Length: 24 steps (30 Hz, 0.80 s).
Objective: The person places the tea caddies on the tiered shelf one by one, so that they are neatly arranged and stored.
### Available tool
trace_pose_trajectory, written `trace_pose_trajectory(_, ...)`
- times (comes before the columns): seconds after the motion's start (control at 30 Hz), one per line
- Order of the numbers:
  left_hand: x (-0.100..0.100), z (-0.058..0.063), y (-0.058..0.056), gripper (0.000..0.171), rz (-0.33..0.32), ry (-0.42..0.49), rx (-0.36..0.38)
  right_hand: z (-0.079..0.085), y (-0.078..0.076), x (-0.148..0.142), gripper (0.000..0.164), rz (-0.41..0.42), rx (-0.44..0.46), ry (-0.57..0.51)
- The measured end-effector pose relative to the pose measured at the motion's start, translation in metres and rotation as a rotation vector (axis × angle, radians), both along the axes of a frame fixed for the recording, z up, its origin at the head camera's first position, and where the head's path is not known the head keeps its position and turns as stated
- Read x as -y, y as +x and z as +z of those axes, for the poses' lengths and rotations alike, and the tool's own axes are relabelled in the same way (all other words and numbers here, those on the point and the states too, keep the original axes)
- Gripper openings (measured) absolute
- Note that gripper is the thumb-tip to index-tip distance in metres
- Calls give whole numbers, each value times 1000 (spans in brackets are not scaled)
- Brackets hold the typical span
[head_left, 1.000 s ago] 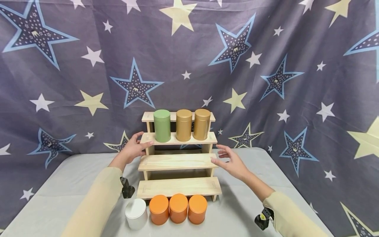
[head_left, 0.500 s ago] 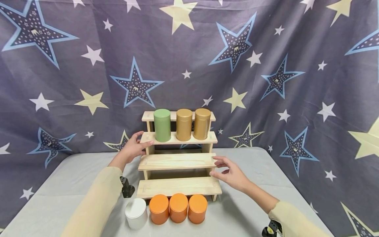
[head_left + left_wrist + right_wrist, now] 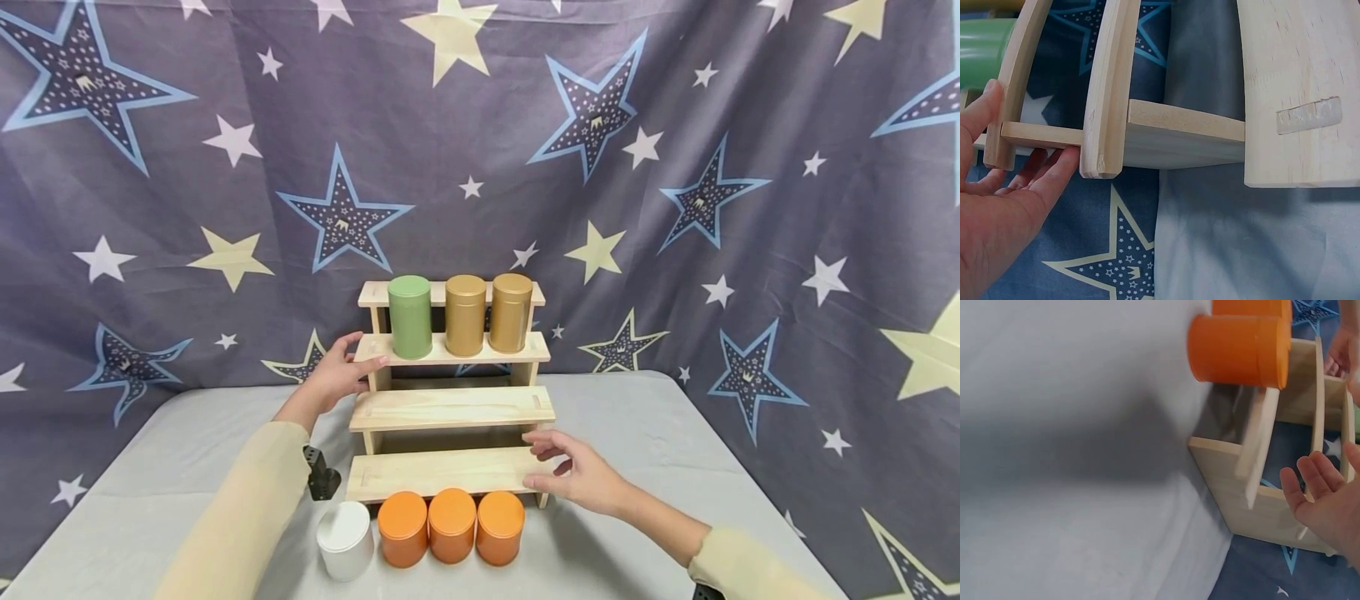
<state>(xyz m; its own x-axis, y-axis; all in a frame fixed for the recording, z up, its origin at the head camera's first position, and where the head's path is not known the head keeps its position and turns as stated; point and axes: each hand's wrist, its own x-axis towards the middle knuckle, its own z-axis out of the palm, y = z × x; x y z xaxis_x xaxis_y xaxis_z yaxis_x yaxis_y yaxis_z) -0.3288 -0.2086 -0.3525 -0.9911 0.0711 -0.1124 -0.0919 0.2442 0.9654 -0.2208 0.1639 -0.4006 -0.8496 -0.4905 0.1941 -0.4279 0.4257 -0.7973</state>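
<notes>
A pale wooden step shelf with several tiers stands on the table. My left hand grips its left side at the second tier from the top; in the left wrist view the thumb lies on the board's edge and the fingers reach under the side support. My right hand, holding nothing, has its fingers spread loosely by the right end of the lowest tier. A green canister and two gold canisters stand upright on the second tier from the top.
Three orange canisters stand in a row on the grey-covered table before the shelf. A white canister is left of them. A star-patterned cloth hangs behind and at the right.
My right hand has moved down along the shelf's right side, from the second-lowest tier to the lowest. The left hand and the canisters have stayed where they were.
</notes>
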Motion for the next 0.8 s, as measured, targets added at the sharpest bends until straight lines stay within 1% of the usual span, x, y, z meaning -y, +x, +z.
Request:
trace_pose_trajectory(0.2, 0, 1, 0, 88, -1, 0, -1, -11, 10, 0, 56, 62, 39, 13)
trace_pose_trajectory(0.47, 0, 0, 1, 88, 0, 4, 0, -25, 17, 1, 60, 92, 111, 81)
trace_pose_trajectory(0.63, 0, -1, 0, 88, 3, 0, 0, -32, 20, 2, 59, 88, 149, 70)
trace_pose_trajectory(0.8, 0, 0, 0, 88, 6, 2, 2, -40, 22, 3, 60, 111, 178, 42)
